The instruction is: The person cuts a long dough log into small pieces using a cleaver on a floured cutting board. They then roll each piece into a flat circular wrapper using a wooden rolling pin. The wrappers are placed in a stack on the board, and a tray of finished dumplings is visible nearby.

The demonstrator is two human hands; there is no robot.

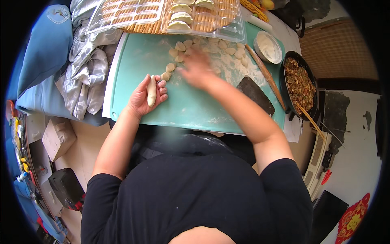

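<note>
My left hand [147,95], palm up over the near left part of the green mat [134,53], is closed around a short pale dough rope [151,91]. Several small dough pieces [170,67] lie in a loose line just beyond it. Over the mat's middle, my right hand [197,67] is blurred by motion, close to those pieces; its fingers are too smeared to read. Further dough pieces [230,51] rest on the floury area to the right. A dark flat blade [256,95] and a wooden rolling pin [266,75] lie on the mat's right side.
Beyond the mat, a clear plastic tray [166,25] with folded dumplings [180,17] sits on a woven mat [142,28]. A bowl of flour [268,46] stands at the right. Beside it, a black pan [286,83] holds chopped filling and chopsticks [310,120]. Silvery fabric [87,69] bunches at the left.
</note>
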